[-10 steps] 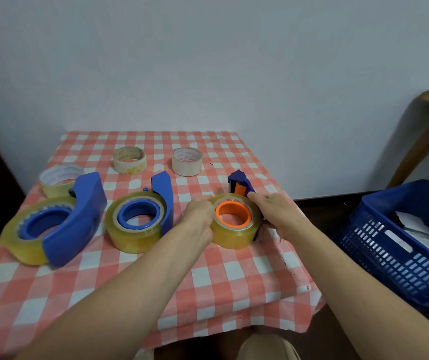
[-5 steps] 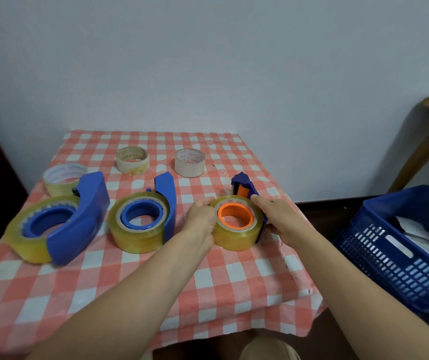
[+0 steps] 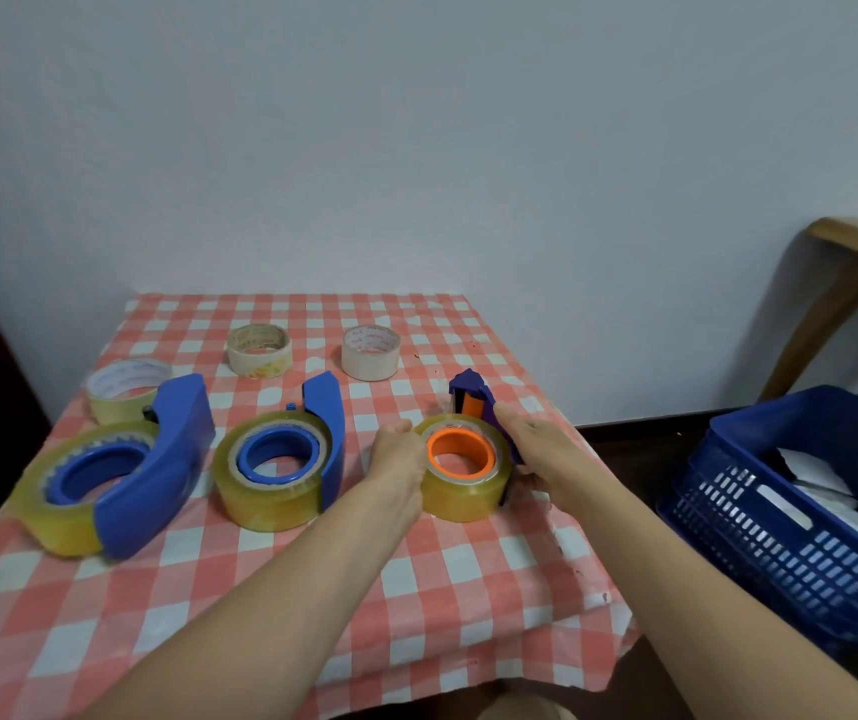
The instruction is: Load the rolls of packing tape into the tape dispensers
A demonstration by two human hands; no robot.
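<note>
A yellowish tape roll (image 3: pixel 460 493) sits around the orange core of a dark blue dispenser (image 3: pixel 471 400) on the checkered table (image 3: pixel 260 589). My left hand (image 3: pixel 398 457) presses against the roll's left side. On the right, my right hand (image 3: pixel 536 449) grips the dispenser body. Two more blue dispensers, each with a clear roll seated, lie to the left: a middle one (image 3: pixel 281 459) and a large one (image 3: pixel 115 470). Three loose rolls rest farther back: left (image 3: pixel 123 389), middle (image 3: pixel 259 350), right (image 3: pixel 370 352).
A blue plastic crate (image 3: pixel 790 506) holding white items stands on the floor to the right of the table. A wooden table leg (image 3: pixel 821 314) rises behind it. A white wall is close behind the table.
Both hands stay on the orange-core roll and its dispenser with only slight shifts. The camera has tilted a little, so the scene sits lower in the frame.
</note>
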